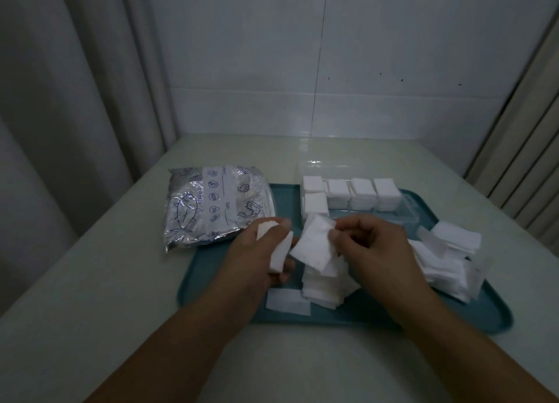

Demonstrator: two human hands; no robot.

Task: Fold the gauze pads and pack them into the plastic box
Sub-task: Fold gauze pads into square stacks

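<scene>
1. A clear plastic box (393, 218) lies open at the far right of a teal tray (217, 299), with folded white gauze pads (338, 195) standing in a row along its far side.
2. Loose unfolded gauze pads (444, 260) sprawl across the tray's right side; a smaller pile (323, 287) sits near its front-centre.
3. One flat strip (287, 302) lies at the tray's front edge.
</scene>
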